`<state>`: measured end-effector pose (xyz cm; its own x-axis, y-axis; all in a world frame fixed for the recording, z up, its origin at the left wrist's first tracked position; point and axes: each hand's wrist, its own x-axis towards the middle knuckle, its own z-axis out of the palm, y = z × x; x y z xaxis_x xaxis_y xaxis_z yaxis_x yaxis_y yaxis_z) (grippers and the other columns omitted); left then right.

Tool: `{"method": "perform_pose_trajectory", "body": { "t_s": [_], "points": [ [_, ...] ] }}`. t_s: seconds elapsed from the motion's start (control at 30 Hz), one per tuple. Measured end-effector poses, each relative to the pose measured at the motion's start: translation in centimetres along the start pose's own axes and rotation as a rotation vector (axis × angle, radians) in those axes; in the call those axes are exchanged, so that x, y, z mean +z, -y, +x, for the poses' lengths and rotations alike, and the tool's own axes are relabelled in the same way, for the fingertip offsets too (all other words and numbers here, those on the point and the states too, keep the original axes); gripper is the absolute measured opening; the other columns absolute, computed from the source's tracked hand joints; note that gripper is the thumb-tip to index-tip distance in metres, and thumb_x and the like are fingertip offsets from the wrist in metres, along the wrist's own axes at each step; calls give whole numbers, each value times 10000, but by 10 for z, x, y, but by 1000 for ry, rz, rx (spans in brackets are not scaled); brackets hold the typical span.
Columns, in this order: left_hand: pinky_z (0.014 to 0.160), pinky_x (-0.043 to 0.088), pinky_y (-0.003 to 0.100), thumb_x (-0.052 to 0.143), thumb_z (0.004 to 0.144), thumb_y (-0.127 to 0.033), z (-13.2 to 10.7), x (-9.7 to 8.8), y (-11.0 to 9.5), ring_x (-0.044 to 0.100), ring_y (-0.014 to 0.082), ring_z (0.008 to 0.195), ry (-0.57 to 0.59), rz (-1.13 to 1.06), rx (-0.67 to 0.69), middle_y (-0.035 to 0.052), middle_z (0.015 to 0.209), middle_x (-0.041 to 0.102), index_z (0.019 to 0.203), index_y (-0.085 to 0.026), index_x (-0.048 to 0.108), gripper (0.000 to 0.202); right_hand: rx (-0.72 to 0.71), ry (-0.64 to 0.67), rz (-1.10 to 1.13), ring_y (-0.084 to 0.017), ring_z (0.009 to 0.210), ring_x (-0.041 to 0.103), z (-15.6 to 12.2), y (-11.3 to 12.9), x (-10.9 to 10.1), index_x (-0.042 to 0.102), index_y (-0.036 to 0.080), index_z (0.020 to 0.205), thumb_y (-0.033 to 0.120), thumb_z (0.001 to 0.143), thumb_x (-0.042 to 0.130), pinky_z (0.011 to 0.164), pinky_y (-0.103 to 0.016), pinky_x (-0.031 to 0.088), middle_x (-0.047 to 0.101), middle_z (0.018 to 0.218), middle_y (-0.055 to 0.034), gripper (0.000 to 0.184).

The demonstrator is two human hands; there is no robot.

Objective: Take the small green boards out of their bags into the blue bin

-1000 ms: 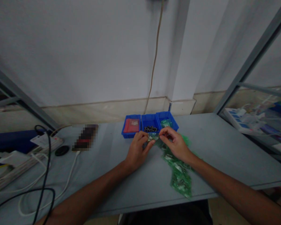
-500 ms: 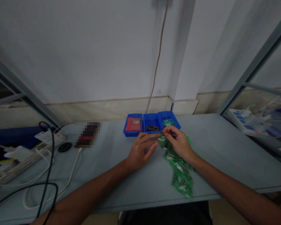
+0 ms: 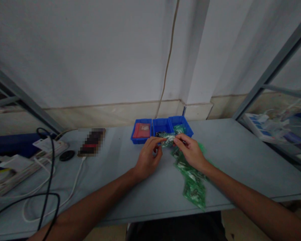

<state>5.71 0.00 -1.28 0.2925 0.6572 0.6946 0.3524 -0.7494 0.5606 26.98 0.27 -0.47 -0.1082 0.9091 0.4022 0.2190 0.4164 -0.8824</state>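
A small green-tinted plastic bag [image 3: 168,141] with shiny metal pieces inside is stretched between my two hands, just in front of the blue bins. My left hand [image 3: 148,157] is closed, thumb and forefinger at the bag's left end. At the other end, my right hand [image 3: 190,152] pinches the bag between thumb and fingers. More green bags of small metal parts [image 3: 194,190] lie in a row on the table, partly under my right hand and forearm. What the metal pieces are is too small to tell.
Three blue bins stand near the wall: the left bin [image 3: 140,141] holds red packets [image 3: 141,130], the middle bin [image 3: 162,124] small black parts, the right bin [image 3: 180,119] a green bag. Leftward lie a phone [image 3: 91,142], a black disc [image 3: 67,155], cables and a power strip [image 3: 17,174].
The small green bag has come up between my hands, now held in front of the middle bin. My left fingers, stretched out before, have curled in to its left end.
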Motion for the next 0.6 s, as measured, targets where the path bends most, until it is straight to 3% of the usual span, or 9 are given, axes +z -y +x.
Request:
{"method": "perform_pose_trajectory", "body": {
  "t_s": [0.17,0.33,0.47,0.6],
  "points": [
    [744,518,281,638,920,-46,1,-2,1,570,157,824,18,9,-44,61,1091,626,1331,-227,623,450,40,37,-8,-176,682,533,0,-3,-1,622,224,780,429,1021,612,638,-290,399,563,712,19,316],
    [742,524,267,658,961,-105,2,-3,2,588,164,895,39,2,-93,68,1157,598,1198,-236,688,274,14,58,-25,-167,650,488,-1,0,-1,597,221,731,433,1044,587,613,-293,366,493,679,27,378],
    [746,520,271,606,1046,-223,2,-2,1,601,166,910,6,-13,-88,77,1137,623,1103,-203,664,83,-105,6,-48,-204,811,586,-2,6,-1,731,221,839,426,1063,577,696,-313,443,618,868,-35,341],
    [754,510,283,565,1074,-269,4,-3,0,596,177,905,-20,-11,-72,70,1032,635,963,-192,621,146,-125,17,12,-230,950,643,-2,9,-3,784,240,956,400,1077,560,783,-336,499,707,1065,-66,300]
  ]
}}
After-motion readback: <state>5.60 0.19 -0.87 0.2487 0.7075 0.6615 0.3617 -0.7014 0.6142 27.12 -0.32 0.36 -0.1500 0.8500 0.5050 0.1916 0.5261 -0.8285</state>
